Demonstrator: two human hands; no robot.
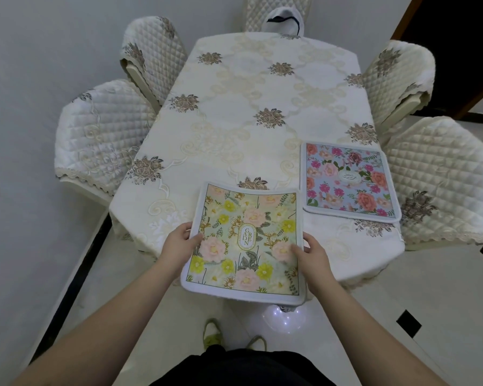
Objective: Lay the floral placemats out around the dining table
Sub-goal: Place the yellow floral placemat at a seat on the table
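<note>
A green floral placemat [246, 240] with yellow and pink flowers and the word GARDEN hangs over the near end of the dining table [234, 129]. My left hand [179, 240] grips its left edge and my right hand [310, 254] grips its right edge. Its near half overhangs the table edge. A blue floral placemat [349, 179] with pink and orange flowers lies flat at the table's near right, in front of a chair.
A cream embroidered cloth covers the table. Quilted chairs stand around it: two on the left [101, 135], two on the right [441, 179], one at the far end [279, 12]. A white wall is on the left, a dark doorway [457, 37] at the back right.
</note>
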